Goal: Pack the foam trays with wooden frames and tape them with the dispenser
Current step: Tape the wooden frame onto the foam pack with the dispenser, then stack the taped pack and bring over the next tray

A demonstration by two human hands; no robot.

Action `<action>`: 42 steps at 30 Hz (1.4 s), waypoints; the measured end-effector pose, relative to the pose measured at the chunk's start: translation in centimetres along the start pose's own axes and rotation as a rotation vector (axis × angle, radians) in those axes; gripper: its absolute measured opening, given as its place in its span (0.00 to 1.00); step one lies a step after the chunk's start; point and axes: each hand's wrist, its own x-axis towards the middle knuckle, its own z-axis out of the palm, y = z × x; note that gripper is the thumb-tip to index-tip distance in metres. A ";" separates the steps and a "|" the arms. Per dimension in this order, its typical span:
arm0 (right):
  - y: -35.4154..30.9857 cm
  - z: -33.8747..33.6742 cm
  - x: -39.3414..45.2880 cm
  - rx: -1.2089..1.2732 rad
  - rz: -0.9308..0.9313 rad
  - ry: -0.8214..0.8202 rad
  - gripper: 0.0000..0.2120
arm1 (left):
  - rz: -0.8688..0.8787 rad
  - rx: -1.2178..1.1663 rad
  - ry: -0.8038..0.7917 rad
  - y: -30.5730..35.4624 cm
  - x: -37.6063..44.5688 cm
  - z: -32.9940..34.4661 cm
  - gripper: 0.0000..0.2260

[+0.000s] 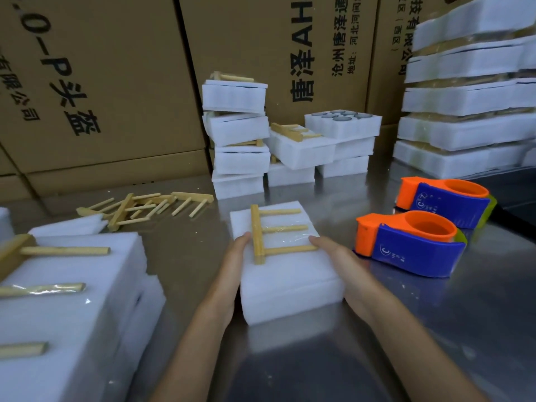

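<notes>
Foam first: the white rectangular foam tray block (287, 274) sits between my hands on the shiny metal surface (435, 329), and the pale wooden frame, a comb-shaped bar with three pegs (269, 235), lies flat on top of it under what looks like a strip of clear tape. My left hand (229, 271) presses flat along the block's left side with the fingers straight and the tips up by the frame's bar; my right hand (336, 265) does the same on the right side, fingertips touching the end of the nearest peg. Neither hand is curled round anything, so I am squeezing, not gripping. To do this well I judge I should keep both palms pushing evenly so the stacked foam layers stay flush, and keep the frame square on top. The nearer orange and blue tape dispenser (412, 245) stands just beyond my right hand, with a second one (446, 204) behind it. Loose wooden frames (145, 207) lie well off past my left hand.
</notes>
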 end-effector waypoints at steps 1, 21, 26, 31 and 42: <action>-0.3 0.1 0.1 0.018 -0.029 -0.022 0.11 | 0.032 -0.048 -0.029 0.0 0.0 0.0 0.17; -22.8 -6.2 16.4 0.114 -0.164 0.274 0.26 | 0.451 1.366 0.356 -2.9 12.9 6.1 0.14; -25.9 -5.6 24.1 -0.029 -0.097 0.160 0.17 | 0.469 1.428 0.384 -2.8 14.8 6.6 0.15; -25.7 -3.7 28.8 -0.002 -0.180 0.207 0.14 | 0.485 1.440 0.409 -2.4 15.1 6.9 0.14; -21.4 -12.6 32.2 -0.129 0.003 0.521 0.39 | 0.563 1.448 0.467 -2.9 15.2 6.9 0.09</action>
